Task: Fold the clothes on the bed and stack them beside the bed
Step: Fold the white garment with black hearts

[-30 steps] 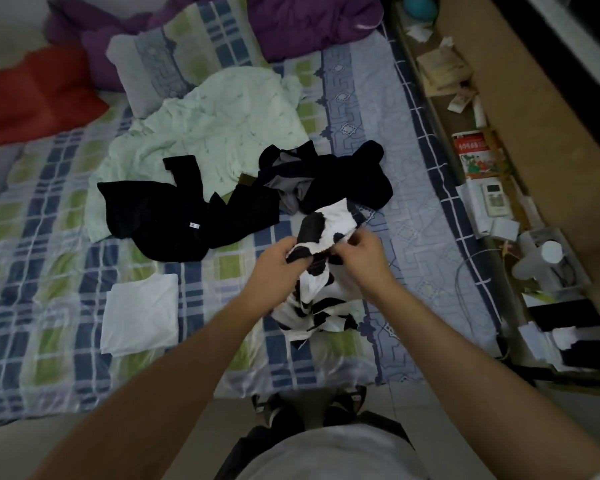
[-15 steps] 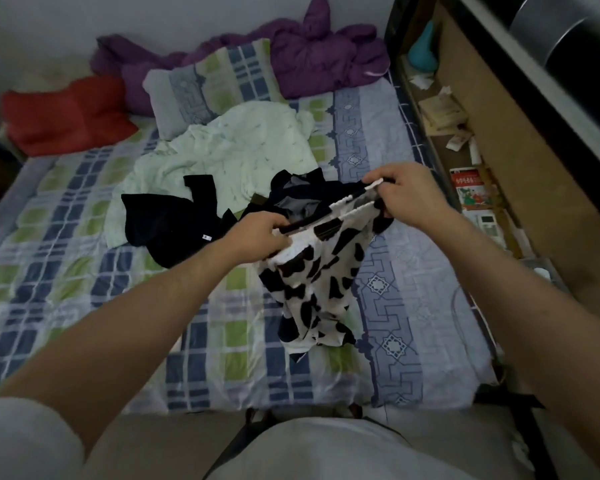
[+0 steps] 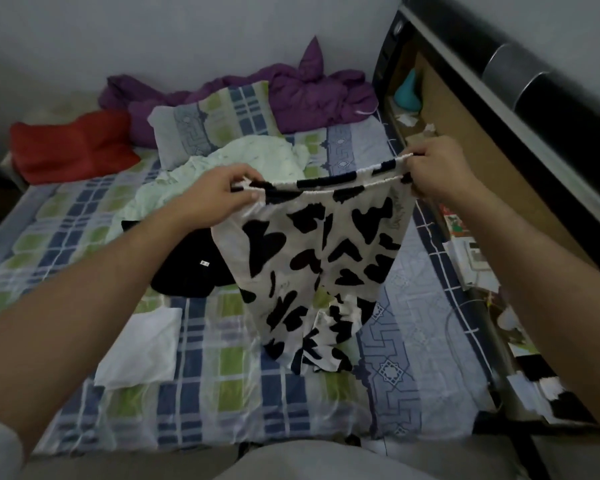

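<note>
A: Item, largest first?
B: Bed (image 3: 84, 216), checked sheet; unfolded heap mid-bed: pale green garment (image 3: 257, 161), black garment (image 3: 187, 268). One white folded piece (image 3: 142, 344) flat near the foot edge.

A: Item in hand?
B: Cow-print shorts (image 3: 312, 258), white with black patches. Held up over the bed by the waistband, stretched level between both hands, legs hanging, hems just brushing or close above the sheet; cannot tell which.

A: Step?
B: Judged: opening out and squaring, ahead of the first fold. Folding not yet begun.

A: Next move?
B: Likely laying flat on the bare sheet in front, or bringing the two waistband corners together to halve lengthwise. Calls for even tension, seams aligned.

A: Left hand (image 3: 219, 192)?
B: Fingers curled, thumb pinched down on the left waistband corner.

A: Right hand (image 3: 437, 168)?
B: Fingers closed round the right waistband corner, elastic pulled taut.
</note>
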